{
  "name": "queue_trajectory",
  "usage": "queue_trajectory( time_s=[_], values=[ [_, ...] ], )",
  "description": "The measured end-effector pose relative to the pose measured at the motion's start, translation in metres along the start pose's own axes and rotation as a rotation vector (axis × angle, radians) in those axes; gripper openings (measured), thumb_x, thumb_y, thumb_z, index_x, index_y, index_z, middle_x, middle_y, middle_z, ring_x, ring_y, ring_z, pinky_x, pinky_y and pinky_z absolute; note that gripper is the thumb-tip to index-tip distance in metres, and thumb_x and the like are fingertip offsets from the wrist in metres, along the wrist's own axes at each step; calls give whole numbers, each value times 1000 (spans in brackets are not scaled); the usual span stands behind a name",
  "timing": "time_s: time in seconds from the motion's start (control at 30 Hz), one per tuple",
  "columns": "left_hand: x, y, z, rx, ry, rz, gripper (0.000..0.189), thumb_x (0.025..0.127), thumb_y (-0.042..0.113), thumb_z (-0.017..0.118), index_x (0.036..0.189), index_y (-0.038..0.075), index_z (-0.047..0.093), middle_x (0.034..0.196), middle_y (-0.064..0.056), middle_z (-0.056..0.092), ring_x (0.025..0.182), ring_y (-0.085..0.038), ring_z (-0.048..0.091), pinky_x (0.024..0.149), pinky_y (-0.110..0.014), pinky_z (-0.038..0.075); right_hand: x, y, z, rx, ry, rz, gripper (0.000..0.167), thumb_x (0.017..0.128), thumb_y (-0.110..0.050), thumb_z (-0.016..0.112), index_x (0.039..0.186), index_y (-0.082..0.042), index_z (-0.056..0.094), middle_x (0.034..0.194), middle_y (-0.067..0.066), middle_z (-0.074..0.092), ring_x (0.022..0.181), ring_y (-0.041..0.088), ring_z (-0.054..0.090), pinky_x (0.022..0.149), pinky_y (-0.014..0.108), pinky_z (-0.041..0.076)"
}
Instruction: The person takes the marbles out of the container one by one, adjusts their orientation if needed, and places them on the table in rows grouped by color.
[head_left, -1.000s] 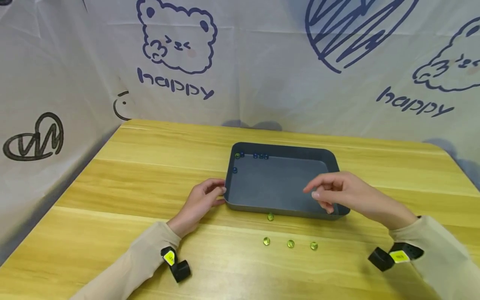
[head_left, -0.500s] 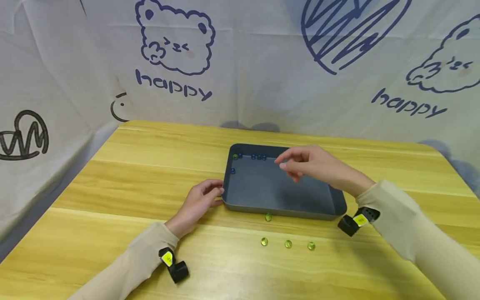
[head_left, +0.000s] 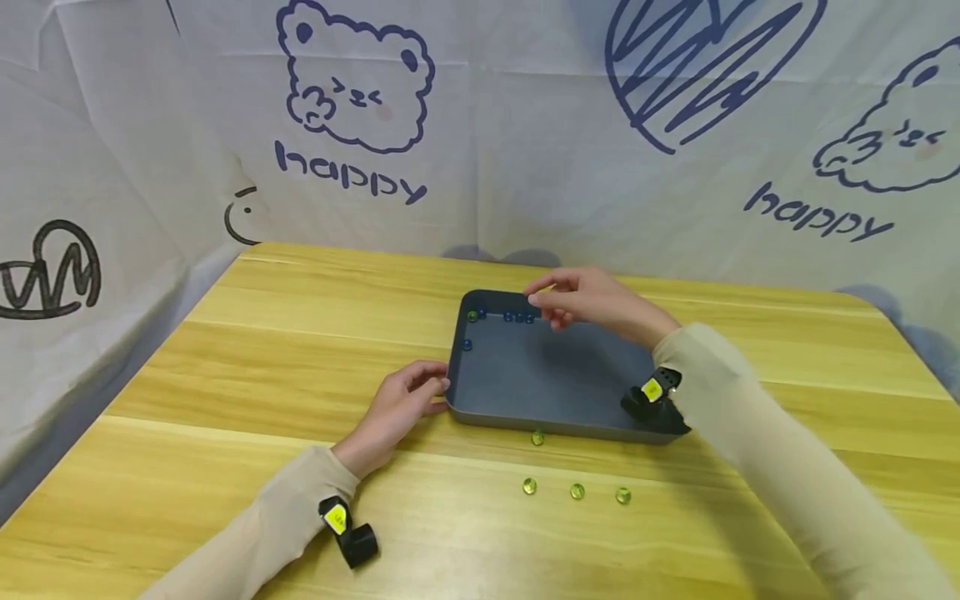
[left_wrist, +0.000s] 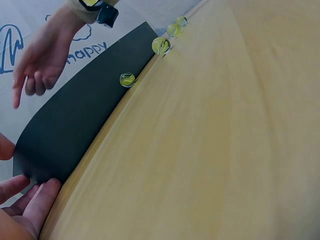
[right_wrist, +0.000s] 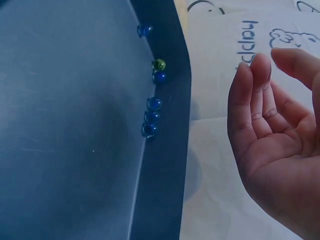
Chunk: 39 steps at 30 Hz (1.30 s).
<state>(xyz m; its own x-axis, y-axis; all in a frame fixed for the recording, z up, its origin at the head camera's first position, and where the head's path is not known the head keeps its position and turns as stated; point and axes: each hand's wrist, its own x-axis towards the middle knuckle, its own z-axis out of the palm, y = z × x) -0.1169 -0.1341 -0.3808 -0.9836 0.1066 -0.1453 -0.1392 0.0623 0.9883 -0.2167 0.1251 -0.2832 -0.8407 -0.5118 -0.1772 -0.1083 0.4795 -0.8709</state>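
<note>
My left hand (head_left: 393, 410) rests at the left front corner of a dark grey rectangular tray (head_left: 570, 423), its fingertips touching the outer wall. Above the far side of the tray hovers my right hand (head_left: 592, 300), fingers loosely bent, with nothing between thumb and fingertips in the right wrist view. Inside the tray, several blue marbles (right_wrist: 151, 116) and one yellow-green marble (right_wrist: 159, 64) lie along the far and left walls. In front of the tray, several clear yellow-green marbles are on the table; one marble (head_left: 537, 437) lies close by the front wall, another marble (head_left: 577, 492) nearer me.
A light wooden table (head_left: 225, 358) carries everything. Behind it hangs a white cloth (head_left: 525, 150) with blue bear drawings and lettering. A black wrist camera (head_left: 358, 543) is strapped to the left sleeve.
My right hand has moved left and away from me, from the tray's right front corner to above its far wall. The left hand and the marbles have stayed in place.
</note>
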Motion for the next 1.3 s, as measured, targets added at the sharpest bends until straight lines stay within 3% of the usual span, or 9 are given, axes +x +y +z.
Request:
queue_trajectory(
  time_s=[0.37,0.57,0.8,1.03,1.3],
  values=[
    [0,1,1,-2,4,-4,35,96,5,48,127,-9,54,125,-23,54,111,-30,56,89,-34,55,36,2,20,-92,-12,26,37,96,-22,61,125,0,62,95,23,64,78,26,63,82,47,56],
    [-1,1,1,-4,1,-10,34,95,5,49,127,-9,54,125,-23,54,111,-30,56,88,-34,55,54,5,33,-179,-24,55,32,95,-20,62,120,-1,65,87,16,65,71,22,64,76,39,58],
    [0,2,1,-5,5,-10,35,96,5,49,127,-8,54,125,-23,54,111,-30,56,89,-34,55,65,5,40,-169,50,90,26,97,-18,58,114,0,67,84,14,65,69,19,62,72,36,59],
    [-1,4,0,-5,9,-9,35,96,5,49,128,-8,54,125,-23,54,112,-30,55,89,-34,55,74,8,51,-154,58,100,23,96,-15,59,108,2,70,75,8,63,62,14,60,67,32,59],
    [-1,5,1,1,8,-11,35,96,5,48,128,-8,54,125,-23,54,112,-30,55,89,-34,55,80,10,62,-144,82,89,21,95,-11,60,108,2,70,75,8,63,60,14,59,64,29,59]
  ],
)
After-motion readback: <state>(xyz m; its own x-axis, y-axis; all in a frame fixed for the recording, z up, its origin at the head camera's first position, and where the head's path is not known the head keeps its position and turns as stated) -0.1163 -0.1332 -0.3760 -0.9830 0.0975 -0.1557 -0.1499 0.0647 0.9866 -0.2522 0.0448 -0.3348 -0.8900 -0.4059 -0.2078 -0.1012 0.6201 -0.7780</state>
